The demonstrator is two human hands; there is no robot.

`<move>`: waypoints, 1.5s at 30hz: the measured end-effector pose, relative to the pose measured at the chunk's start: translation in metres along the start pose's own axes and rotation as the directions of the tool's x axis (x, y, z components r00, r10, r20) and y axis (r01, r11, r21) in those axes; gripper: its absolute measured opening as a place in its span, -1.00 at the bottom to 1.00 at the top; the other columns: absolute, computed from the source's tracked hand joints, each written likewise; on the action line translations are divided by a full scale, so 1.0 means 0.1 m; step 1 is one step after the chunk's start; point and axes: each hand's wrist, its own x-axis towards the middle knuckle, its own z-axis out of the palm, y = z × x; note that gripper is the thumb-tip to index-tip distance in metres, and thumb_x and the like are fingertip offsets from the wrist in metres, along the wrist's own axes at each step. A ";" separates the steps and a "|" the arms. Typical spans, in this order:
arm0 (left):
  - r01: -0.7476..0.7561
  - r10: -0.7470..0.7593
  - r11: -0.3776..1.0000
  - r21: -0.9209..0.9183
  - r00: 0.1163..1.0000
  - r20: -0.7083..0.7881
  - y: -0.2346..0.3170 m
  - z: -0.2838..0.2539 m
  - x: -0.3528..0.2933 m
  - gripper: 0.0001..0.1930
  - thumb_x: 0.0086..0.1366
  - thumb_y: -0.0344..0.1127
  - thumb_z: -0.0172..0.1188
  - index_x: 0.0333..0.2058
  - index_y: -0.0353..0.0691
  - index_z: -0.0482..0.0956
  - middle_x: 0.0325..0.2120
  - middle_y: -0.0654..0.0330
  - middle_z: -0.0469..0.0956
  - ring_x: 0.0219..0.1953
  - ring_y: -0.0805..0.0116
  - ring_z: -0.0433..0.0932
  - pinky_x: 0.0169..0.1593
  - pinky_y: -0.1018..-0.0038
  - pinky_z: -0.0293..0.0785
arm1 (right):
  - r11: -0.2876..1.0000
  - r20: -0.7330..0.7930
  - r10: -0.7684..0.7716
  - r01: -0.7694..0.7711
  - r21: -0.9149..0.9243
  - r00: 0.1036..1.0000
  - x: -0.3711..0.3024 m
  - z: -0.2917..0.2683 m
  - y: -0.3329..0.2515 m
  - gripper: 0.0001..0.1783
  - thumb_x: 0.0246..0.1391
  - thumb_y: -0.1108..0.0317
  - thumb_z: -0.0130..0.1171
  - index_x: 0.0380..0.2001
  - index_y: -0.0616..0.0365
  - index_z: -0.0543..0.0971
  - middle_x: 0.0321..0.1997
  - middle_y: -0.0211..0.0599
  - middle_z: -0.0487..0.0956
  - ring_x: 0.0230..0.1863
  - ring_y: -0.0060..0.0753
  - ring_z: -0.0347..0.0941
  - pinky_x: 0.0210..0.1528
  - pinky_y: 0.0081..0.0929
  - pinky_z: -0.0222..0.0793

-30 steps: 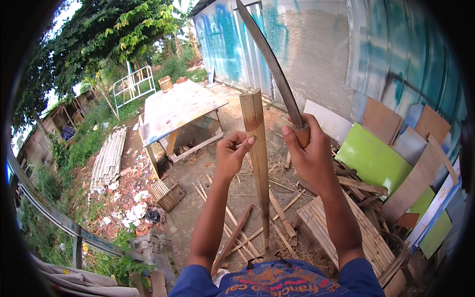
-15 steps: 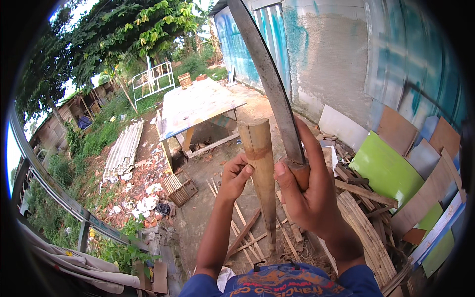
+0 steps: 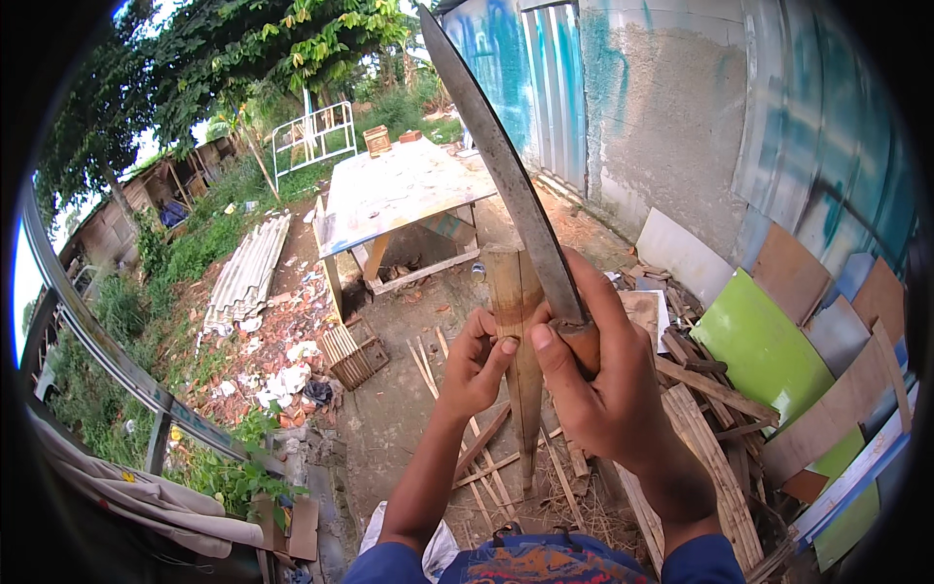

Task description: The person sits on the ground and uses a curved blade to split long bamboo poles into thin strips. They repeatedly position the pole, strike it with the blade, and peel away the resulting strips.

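Left fingers (image 3: 500, 356) pinch a tapering, cracked wooden stake (image 3: 515, 279); right fingers (image 3: 601, 304) wrap the brown wooden handle (image 3: 584, 346) of a machete (image 3: 514, 181), its curved steel blade mottled grey.

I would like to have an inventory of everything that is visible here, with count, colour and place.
machete: one, grey blade, brown handle, upper centre
tapered pole: one, tan, centre
table: one, whitish top, beyond the pole
small box: one, brown, at the table's far end
slatted crate: one, brown, ground, left of centre
sticks: several, tan and brown, ground
corrugated sheets: count unclear, greyish, left
litter: many, mixed colours, left
leaning boards: several, green, brown, white, right
long slats: several, tan, lower right
wall: grey and blue, upper right
trees: count unclear, green, upper left
cloth: beige, lower left
shirt: one, blue, lower edge
left hand: one, on the pole
right hand: one, around the machete's handle
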 end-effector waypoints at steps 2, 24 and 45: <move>0.002 -0.002 1.000 0.013 1.000 -0.013 0.01 0.04 -0.01 -0.89 0.45 -0.36 0.08 -0.19 -0.20 0.33 -0.24 0.33 0.44 -0.21 0.62 0.32 -0.08 0.58 0.28 | 1.000 0.010 0.023 -0.023 0.009 1.000 0.01 -0.02 0.01 -0.44 0.27 0.42 0.08 0.29 0.35 0.27 -0.23 -0.19 0.59 -0.21 -0.51 0.49 -0.11 -0.51 0.42; 0.289 -0.246 0.940 0.180 0.943 -0.225 -0.63 -1.20 1.08 -0.65 0.48 0.06 0.04 -0.20 -0.12 0.54 -0.35 0.39 0.57 -0.27 0.60 0.51 -0.09 0.46 0.47 | 0.882 -0.114 0.422 -0.377 0.284 0.900 -0.08 0.07 1.02 -0.49 0.28 0.11 0.19 0.08 0.29 0.40 -0.55 -0.42 0.51 -0.69 -0.72 0.34 -0.69 -0.62 0.20; 0.248 -0.259 0.966 -0.076 0.940 -0.224 -0.91 -1.28 1.09 -0.57 0.50 0.01 0.01 -0.01 -0.28 0.52 -0.22 0.22 0.64 -0.20 0.46 0.63 -0.11 0.45 0.59 | 0.924 -0.170 0.307 -0.251 0.289 0.936 -0.04 0.14 1.27 -0.71 0.33 0.40 -0.03 0.07 0.24 0.42 -0.47 -0.43 0.47 -0.71 -0.72 0.30 -0.72 -0.65 0.23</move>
